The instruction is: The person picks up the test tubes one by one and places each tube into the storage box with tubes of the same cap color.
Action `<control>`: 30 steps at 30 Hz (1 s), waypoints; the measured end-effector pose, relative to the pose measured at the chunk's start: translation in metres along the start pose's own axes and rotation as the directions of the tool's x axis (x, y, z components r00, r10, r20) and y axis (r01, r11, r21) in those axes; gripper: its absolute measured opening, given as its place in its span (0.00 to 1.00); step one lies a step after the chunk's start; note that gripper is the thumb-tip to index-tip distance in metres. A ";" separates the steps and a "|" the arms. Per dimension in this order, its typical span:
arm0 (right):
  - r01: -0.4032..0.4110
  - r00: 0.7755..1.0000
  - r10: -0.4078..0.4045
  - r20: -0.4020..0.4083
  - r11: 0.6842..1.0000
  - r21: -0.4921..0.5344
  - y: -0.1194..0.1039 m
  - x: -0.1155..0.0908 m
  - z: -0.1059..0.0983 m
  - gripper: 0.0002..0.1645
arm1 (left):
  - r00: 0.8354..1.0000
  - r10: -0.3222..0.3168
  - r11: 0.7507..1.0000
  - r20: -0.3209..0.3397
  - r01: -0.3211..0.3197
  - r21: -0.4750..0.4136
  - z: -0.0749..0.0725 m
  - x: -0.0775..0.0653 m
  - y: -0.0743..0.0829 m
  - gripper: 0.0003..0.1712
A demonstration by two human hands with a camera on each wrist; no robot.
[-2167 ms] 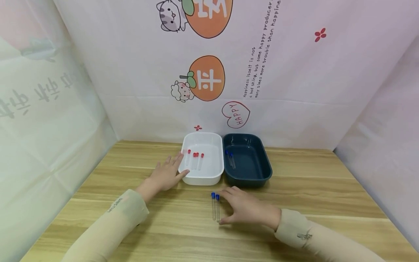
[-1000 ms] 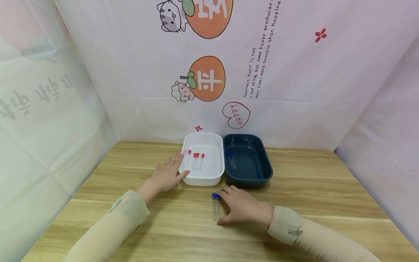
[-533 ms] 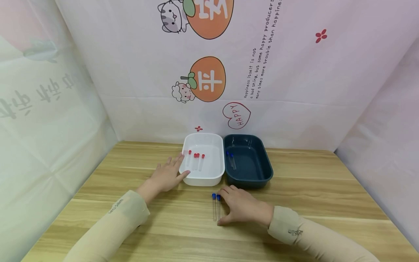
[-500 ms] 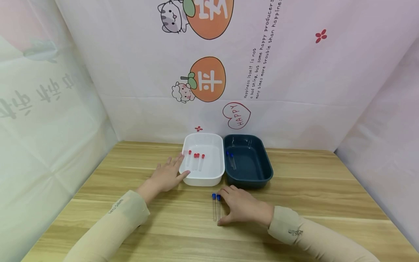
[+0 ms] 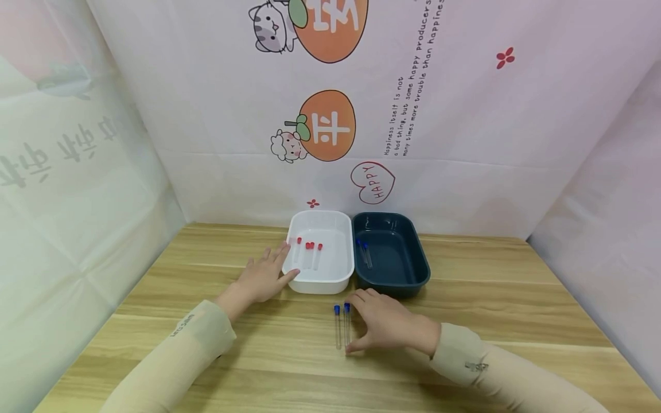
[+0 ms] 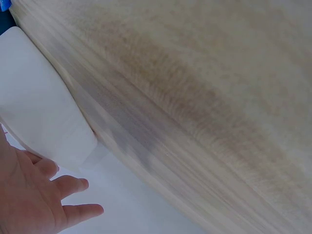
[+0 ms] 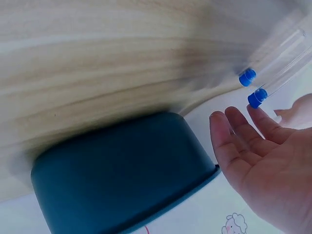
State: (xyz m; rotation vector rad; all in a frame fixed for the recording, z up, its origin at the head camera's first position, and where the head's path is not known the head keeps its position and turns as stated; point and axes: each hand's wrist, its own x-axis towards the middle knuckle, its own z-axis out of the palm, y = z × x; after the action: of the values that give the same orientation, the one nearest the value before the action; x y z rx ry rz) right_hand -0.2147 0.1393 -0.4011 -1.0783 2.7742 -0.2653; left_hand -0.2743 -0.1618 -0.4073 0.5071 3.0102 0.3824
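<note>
Blue-capped, clear, slim tube pinched beside its blue-capped twin

From where I stand, these 2 are side by side at the pale, wood-grained table, caps pointing away from the person. The right hand pinches the nearer 1 lengthwise, index fingertip at the cap and thumb at the other end, a hold that probably suits something so thin and likely to roll. I can't tell whether it has left the tabletop. Its twin lies close alongside, not gripped.

The left hand grasps nothing; its fingers spread at the side of the white, rounded-rectangular tray, I'd guess to steady it. Inside lie 4 red-capped clear tubes. Right next to it sits the dark blue-green, rounded-rectangular tray, with 2 more blue-capped clear tubes near its left wall. Red in white, blue in dark: cap colour seems to decide the tray. Both trays stand near the printed white cloth backdrop, presumably to give the hands working room in front.
</note>
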 end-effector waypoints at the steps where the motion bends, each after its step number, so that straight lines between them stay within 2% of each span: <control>1: 0.003 1.000 -0.003 -0.004 1.000 0.001 0.000 -0.001 -0.001 0.55 | 1.000 0.002 1.000 -0.001 -0.002 0.001 0.000 0.000 0.000 0.48; 8: 0.020 0.999 -0.019 -0.039 1.000 0.018 0.000 -0.005 -0.009 0.54 | 1.000 0.008 1.000 -0.004 -0.008 -0.003 0.000 0.000 0.000 0.47; 20: 0.003 0.995 0.000 -0.097 1.000 0.022 -0.004 -0.010 -0.021 0.54 | 1.000 0.001 1.000 0.004 -0.001 0.008 -0.002 -0.001 0.001 0.47; 26: -0.026 0.993 0.029 -0.111 0.999 0.024 -0.003 -0.014 -0.032 0.55 | 1.000 0.004 1.000 0.005 -0.004 0.011 -0.002 -0.001 0.000 0.47; 30: -0.018 0.991 0.021 -0.129 1.000 0.020 -0.001 -0.017 -0.039 0.55 | 1.000 0.006 1.000 0.006 -0.006 0.012 -0.002 0.000 0.000 0.48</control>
State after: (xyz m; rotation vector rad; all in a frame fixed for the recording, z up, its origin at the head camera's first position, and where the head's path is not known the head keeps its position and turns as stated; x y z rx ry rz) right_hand -0.2095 0.1545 -0.3616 -1.0653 2.8873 -0.3710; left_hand -0.2742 -0.1626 -0.4054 0.5171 3.0074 0.3620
